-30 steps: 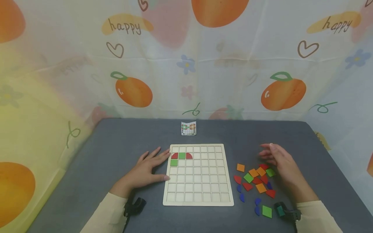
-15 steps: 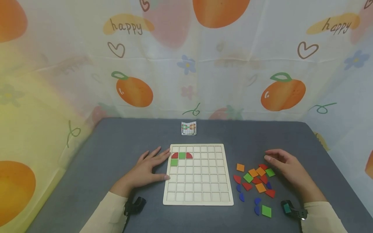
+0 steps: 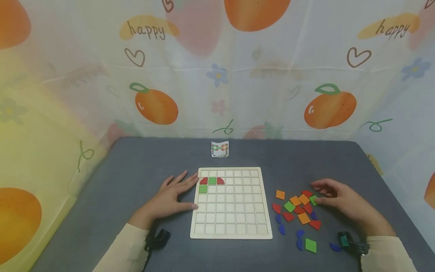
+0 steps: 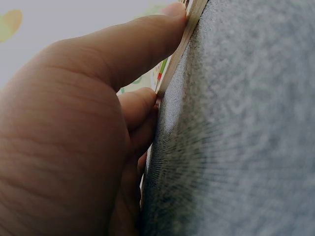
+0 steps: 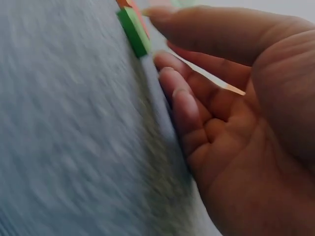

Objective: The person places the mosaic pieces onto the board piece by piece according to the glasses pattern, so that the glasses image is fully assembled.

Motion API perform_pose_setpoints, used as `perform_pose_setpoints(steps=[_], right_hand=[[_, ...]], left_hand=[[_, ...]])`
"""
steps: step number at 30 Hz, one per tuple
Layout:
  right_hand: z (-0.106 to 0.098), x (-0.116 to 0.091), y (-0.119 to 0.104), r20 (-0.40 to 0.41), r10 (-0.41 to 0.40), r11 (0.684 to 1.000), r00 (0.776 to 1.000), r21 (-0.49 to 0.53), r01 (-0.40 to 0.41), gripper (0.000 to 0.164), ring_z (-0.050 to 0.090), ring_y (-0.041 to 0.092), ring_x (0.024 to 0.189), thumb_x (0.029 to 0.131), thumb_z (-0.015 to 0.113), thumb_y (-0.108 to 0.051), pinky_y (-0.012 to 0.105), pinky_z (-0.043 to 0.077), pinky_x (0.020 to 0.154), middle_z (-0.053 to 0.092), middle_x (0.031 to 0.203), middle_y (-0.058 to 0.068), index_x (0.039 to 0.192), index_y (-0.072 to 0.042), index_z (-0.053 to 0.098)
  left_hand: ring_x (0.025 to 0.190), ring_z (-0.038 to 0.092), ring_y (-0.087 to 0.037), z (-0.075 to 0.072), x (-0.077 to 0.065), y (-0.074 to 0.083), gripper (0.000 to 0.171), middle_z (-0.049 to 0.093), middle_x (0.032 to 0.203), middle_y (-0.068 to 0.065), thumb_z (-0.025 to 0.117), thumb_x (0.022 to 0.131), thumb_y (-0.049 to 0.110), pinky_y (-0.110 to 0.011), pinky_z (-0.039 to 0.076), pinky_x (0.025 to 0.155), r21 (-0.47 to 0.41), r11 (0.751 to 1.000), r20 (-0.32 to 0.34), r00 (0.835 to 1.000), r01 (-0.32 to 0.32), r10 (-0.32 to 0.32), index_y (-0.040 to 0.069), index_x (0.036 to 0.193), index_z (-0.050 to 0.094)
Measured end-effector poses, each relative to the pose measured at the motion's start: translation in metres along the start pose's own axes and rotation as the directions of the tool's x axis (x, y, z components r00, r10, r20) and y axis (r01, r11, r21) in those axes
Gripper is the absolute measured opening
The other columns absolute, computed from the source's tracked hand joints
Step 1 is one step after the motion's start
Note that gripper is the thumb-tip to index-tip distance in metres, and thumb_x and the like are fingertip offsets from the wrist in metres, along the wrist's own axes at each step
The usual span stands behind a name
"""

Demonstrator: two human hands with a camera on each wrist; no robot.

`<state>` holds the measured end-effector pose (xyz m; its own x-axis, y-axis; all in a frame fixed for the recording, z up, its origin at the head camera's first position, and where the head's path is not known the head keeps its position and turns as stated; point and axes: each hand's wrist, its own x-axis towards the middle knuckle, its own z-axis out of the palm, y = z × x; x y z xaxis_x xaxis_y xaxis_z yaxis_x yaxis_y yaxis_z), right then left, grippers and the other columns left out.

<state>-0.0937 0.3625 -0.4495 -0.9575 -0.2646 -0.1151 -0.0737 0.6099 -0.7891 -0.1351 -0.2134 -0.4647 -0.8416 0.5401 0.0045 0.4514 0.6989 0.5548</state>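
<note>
A white gridded board (image 3: 234,215) lies on the table, with red quarter-round pieces and green squares in its upper-left cells. My left hand (image 3: 170,202) rests spread at the board's left edge, thumb and fingertips touching the rim (image 4: 172,69). To the right of the board is a loose cluster of flat coloured pieces. My right hand (image 3: 346,202) is low at the cluster's far right, fingers bent. Its thumb is at a green square (image 3: 313,200), overlapping it in the head view. From the right wrist, the green square (image 5: 134,32) sits beside the thumb and fingertips, not gripped.
A small printed pattern card (image 3: 220,149) stands behind the board. Orange squares (image 3: 280,194), red pieces (image 3: 288,217) and blue half-rounds (image 3: 282,229) lie between board and right hand. Another green square (image 3: 310,245) and a blue piece (image 3: 335,247) are nearer the front.
My right hand has come down and toward the front right, its thumb now at the green square. A blue piece by the right wrist has come into sight. The left hand stays put.
</note>
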Motion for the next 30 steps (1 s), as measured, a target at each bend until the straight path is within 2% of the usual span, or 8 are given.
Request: perform_pose_setpoints(steps=[2,4,6,9,12,16,25,30], right_hand=[[-0.0036,-0.0022,0.0014,0.026,-0.005,1.000,1.000,-0.022,0.006,0.047,0.063,0.033,0.120,0.101,0.082,-0.017,0.024,0.054,0.089,0.066,0.137,0.018,0.142,0.000,0.066],[-0.0056,-0.0040,0.0024,0.040,-0.016,0.999,0.999,-0.043,0.017,0.044,0.062,0.036,0.122,0.100,0.083,-0.016,0.023,0.053,0.090,0.065,0.137,0.017,0.139,-0.002,0.068],[-0.0060,-0.0050,0.0029,0.043,-0.041,0.997,0.998,-0.071,0.044,0.038,0.062,0.031,0.121,0.099,0.083,-0.015,0.024,0.053,0.091,0.064,0.133,0.013,0.134,-0.005,0.072],[-0.0049,-0.0053,0.0031,0.034,-0.063,0.993,0.997,-0.093,0.066,0.028,0.061,0.020,0.110,0.099,0.084,-0.014,0.027,0.053,0.086,0.062,0.126,0.007,0.124,-0.009,0.075],[-0.0038,-0.0052,0.0025,0.029,-0.046,0.994,0.999,-0.096,0.049,0.021,0.058,0.016,0.103,0.099,0.083,-0.014,0.030,0.053,0.082,0.060,0.122,0.006,0.118,-0.010,0.076],[-0.0034,-0.0054,0.0004,0.026,-0.006,0.996,1.000,-0.093,0.009,0.020,0.058,0.018,0.101,0.097,0.085,-0.014,0.031,0.052,0.081,0.060,0.119,0.005,0.113,-0.010,0.073],[-0.0017,-0.0043,-0.0017,0.073,-0.017,0.999,0.997,-0.030,0.019,0.021,0.064,0.014,0.096,0.098,0.083,-0.009,0.032,0.055,0.080,0.062,0.120,0.008,0.117,-0.006,0.074],[-0.0010,-0.0039,-0.0044,0.088,0.007,1.000,0.996,0.017,-0.009,0.022,0.066,0.018,0.090,0.098,0.082,-0.008,0.033,0.054,0.075,0.067,0.107,0.007,0.114,-0.004,0.067]], left_hand=[[0.164,0.015,-0.037,-0.0007,0.0001,-0.0003,0.097,0.034,0.174,0.003,0.081,0.093,0.062,-0.071,0.000,0.123,0.001,1.000,0.000,1.000,-0.001,0.001,0.020,0.171,0.041],[0.164,0.015,-0.037,-0.0011,0.0004,-0.0003,0.097,0.034,0.174,0.003,0.081,0.093,0.062,-0.071,0.000,0.123,-0.002,1.000,0.002,1.000,-0.002,0.002,0.020,0.171,0.040],[0.164,0.015,-0.037,-0.0013,0.0005,-0.0006,0.097,0.034,0.175,0.003,0.081,0.093,0.062,-0.071,0.000,0.123,-0.006,1.000,0.004,1.000,-0.002,0.002,0.020,0.171,0.040],[0.164,0.015,-0.036,-0.0012,0.0004,-0.0006,0.096,0.034,0.174,0.004,0.080,0.094,0.062,-0.071,0.000,0.123,-0.007,1.000,0.007,1.000,-0.001,0.001,0.021,0.171,0.040],[0.164,0.015,-0.037,-0.0003,0.0003,-0.0010,0.096,0.034,0.174,0.004,0.080,0.094,0.062,-0.072,0.001,0.123,-0.008,1.000,0.003,1.000,-0.005,0.005,0.021,0.171,0.041],[0.164,0.015,-0.037,0.0008,0.0007,-0.0021,0.097,0.034,0.174,0.004,0.081,0.093,0.062,-0.071,0.001,0.123,-0.001,1.000,0.000,1.000,-0.002,0.002,0.021,0.171,0.040],[0.164,0.015,-0.037,0.0012,0.0007,-0.0030,0.098,0.034,0.174,0.004,0.081,0.093,0.062,-0.071,0.001,0.123,0.002,1.000,-0.001,1.000,-0.011,0.011,0.021,0.171,0.040],[0.164,0.016,-0.038,0.0004,0.0006,-0.0023,0.097,0.035,0.174,0.003,0.080,0.093,0.062,-0.072,0.001,0.123,0.001,1.000,-0.003,1.000,-0.008,0.008,0.020,0.171,0.040]])
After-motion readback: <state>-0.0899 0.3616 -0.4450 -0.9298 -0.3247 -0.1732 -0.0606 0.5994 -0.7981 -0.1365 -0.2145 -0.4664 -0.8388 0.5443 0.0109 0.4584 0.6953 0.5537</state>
